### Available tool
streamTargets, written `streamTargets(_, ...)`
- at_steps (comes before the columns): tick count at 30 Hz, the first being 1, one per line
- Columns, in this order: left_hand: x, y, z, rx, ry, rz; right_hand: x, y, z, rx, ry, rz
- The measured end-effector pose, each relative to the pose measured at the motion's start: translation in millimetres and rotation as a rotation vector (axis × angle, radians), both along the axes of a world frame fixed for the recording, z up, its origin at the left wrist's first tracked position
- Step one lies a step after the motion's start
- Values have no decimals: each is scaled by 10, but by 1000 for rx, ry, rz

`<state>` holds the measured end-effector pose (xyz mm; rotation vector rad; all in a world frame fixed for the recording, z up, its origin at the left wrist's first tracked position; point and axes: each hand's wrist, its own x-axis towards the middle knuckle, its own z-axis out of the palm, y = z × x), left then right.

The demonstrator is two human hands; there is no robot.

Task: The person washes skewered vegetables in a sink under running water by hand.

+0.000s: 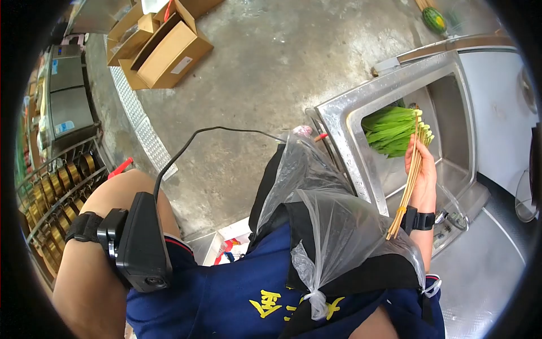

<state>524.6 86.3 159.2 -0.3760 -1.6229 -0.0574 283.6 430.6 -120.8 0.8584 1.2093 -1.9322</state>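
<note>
My right hand (pixel 422 164) is over the metal sink, closed around a bundle of thin bamboo skewers (pixel 407 195). Leafy greens (pixel 389 131) are threaded on the skewers' far ends, their pale stem ends by the sticks and their leaves spread to the left within the basin. A yellowish band (pixel 402 209) goes around the skewers near their bare lower ends. The sink (pixel 355 101) stands on my right. My bare left arm (pixel 90 271) is bent at the left side, with a black device strapped to it; the left hand itself does not show.
Open cardboard boxes (pixel 169 53) stand on the concrete floor at upper left. A metal rack (pixel 62 186) with brass-coloured items is at far left. A green melon-like object (pixel 434 20) lies at upper right. A clear plastic apron (pixel 344 220) covers my front; a black cable (pixel 226 129) crosses ahead.
</note>
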Motion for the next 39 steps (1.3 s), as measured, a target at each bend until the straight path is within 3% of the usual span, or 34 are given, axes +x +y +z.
streamTargets(39,-275,45,-52,54,-36,-97,62,19,48,102,51,25)
